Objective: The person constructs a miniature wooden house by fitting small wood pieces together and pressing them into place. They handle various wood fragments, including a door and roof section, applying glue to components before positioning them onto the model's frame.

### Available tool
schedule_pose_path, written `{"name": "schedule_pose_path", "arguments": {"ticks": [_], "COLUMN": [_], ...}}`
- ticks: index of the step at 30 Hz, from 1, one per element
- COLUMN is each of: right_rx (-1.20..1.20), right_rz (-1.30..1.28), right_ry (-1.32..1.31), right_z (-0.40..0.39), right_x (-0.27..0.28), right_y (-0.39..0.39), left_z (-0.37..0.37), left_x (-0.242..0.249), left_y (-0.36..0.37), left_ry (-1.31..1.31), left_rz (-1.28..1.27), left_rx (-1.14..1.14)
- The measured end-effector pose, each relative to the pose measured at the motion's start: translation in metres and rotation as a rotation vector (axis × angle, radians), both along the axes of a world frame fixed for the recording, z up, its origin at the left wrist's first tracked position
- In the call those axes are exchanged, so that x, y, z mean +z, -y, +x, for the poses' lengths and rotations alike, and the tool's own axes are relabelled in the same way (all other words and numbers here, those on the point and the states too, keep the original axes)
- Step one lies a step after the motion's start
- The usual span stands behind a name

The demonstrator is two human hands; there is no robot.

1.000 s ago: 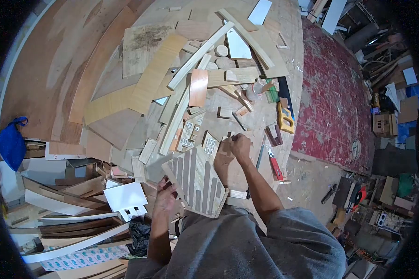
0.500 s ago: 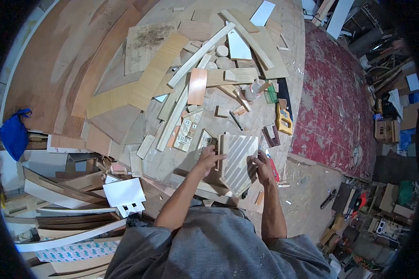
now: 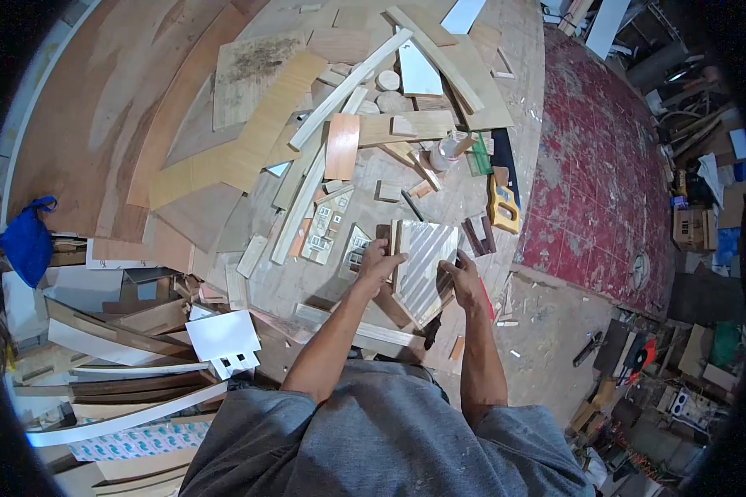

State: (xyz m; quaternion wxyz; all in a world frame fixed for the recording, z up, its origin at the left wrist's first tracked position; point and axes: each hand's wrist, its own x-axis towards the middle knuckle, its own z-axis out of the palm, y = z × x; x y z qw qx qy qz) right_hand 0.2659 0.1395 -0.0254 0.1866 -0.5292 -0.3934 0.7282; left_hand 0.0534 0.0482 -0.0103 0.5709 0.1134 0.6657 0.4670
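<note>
Both hands hold a box-like wooden piece (image 3: 425,269) whose upper face has diagonal light and grey-brown stripes and whose lower end comes to a corner. My left hand (image 3: 376,269) is closed on its left side, by a plain wooden strip. On the right edge, my right hand (image 3: 466,282) grips with the thumb on the striped face and the other fingers partly hidden. Just left of my left hand lies a small panel with white window frames (image 3: 357,243). A larger panel with several such windows (image 3: 326,228) lies farther left.
Wood offcuts and long strips (image 3: 352,87) crowd the workbench. A yellow-handled saw (image 3: 504,207) lies at its right side, near a container with a brush (image 3: 446,151) and a dark brown bracket (image 3: 478,235). Curved boards (image 3: 133,356) are stacked at lower left.
The striped piece sits slightly higher in view. My left index finger, stretched across its edge before, now lies closer along the left side. My right thumb has moved up the right edge.
</note>
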Motion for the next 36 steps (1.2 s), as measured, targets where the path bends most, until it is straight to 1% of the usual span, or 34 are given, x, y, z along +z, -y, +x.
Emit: {"name": "schedule_pose_path", "arguments": {"ticks": [2,3,5,6,8,11,12,14,15,17,18,20,26,30,33,34,36], "right_rx": [0.003,0.002,-0.017,-0.039,-0.035,-0.051,-0.066,-0.08,-0.097,-0.092,-0.086,-0.081,-0.084,-0.097,-0.084,-0.09,-0.114], "right_rz": [0.008,0.015,0.008,0.002,0.011,0.027,0.032,0.04,0.049,0.047,0.043,0.039,0.048,0.055,0.021,0.026,0.033], "right_ry": [-0.003,-0.005,0.007,0.016,0.041,0.053,0.041,0.05,0.059,0.042,0.027,0.023,0.044,0.069,0.026,0.026,0.005], "right_z": [-0.001,0.0,-0.003,-0.005,-0.008,-0.005,-0.006,-0.008,-0.008,-0.008,-0.009,-0.008,-0.007,-0.003,-0.001,-0.002,-0.003], "right_x": [-0.003,-0.004,0.0,0.002,0.005,-0.005,-0.005,-0.004,-0.004,-0.002,0.0,0.003,-0.003,-0.013,-0.013,-0.012,-0.01], "right_y": [0.0,0.001,0.003,0.004,0.007,0.01,0.012,0.016,0.017,0.017,0.017,0.017,0.019,0.018,0.018,0.018,0.019], "left_z": [0.002,0.005,0.012,0.013,0.017,0.018,0.018,0.02,0.022,0.025,0.024,0.021,0.017,0.018,0.014,0.015,0.017], "left_x": [0.017,0.012,-0.011,-0.015,-0.022,-0.002,-0.003,-0.005,-0.009,-0.016,-0.015,-0.014,-0.01,-0.008,-0.014,-0.011,-0.008], "left_y": [-0.002,-0.003,-0.001,0.0,0.004,0.003,0.002,-0.001,-0.001,-0.001,-0.003,-0.004,-0.005,-0.003,-0.002,-0.003,-0.003], "left_ry": [0.016,0.017,-0.275,-0.274,-0.438,-0.451,-0.451,-0.563,-0.564,-0.756,-0.757,-0.605,-0.582,-0.61,-0.509,-0.509,-0.59], "left_rz": [-0.053,-0.054,-0.166,-0.166,-0.183,-0.143,-0.143,-0.169,-0.167,-0.132,-0.13,-0.14,-0.171,-0.168,-0.164,-0.157,-0.172], "left_rx": [0.019,0.021,0.026,0.028,-0.013,-0.021,-0.021,-0.05,-0.05,-0.091,-0.091,-0.068,-0.127,-0.096,-0.087,-0.092,-0.06]}}
